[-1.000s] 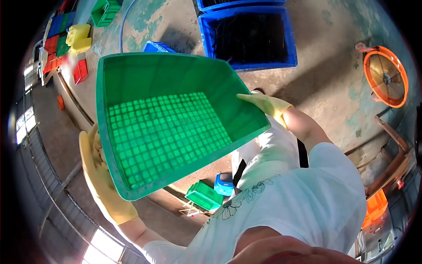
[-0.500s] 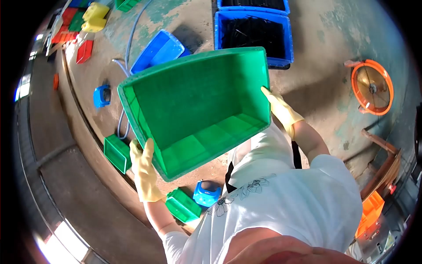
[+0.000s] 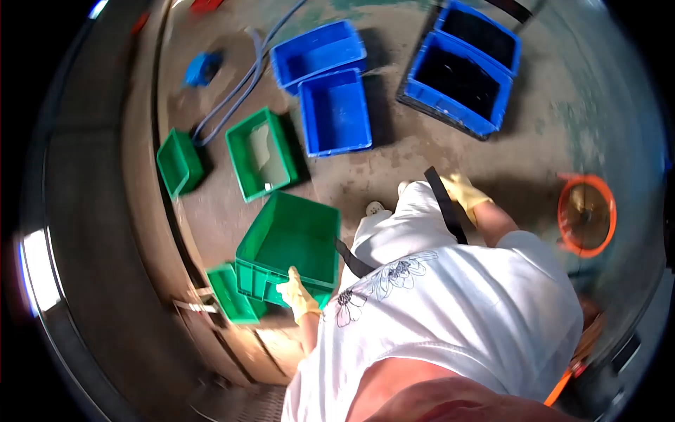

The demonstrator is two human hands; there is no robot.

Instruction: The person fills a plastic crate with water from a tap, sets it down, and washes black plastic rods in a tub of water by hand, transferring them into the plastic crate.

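Note:
My left hand [image 3: 299, 295], in a pale yellow rubber glove, grips the near rim of a green plastic crate [image 3: 281, 283]. The crate is tilted at my left side, and its inside looks bare. Part of another green bin [image 3: 228, 292] shows below and behind it. My right hand [image 3: 465, 194], gloved the same way, is out beside my right thigh with its fingers loosely stretched and nothing in them. A black strap hangs close to that hand.
Two blue crates [image 3: 337, 116] stand ahead on the concrete floor. A green tray [image 3: 287, 158] and a smaller green bin [image 3: 165, 165] lie to the left, near a hose [image 3: 239, 88]. Blue crates of dark pieces [image 3: 460, 81] are ahead right. An orange fan [image 3: 611, 218] stands right.
My right hand has let go of the green crate. The crate has swung down to my left side, held by my left hand alone. My view has turned, showing more floor ahead.

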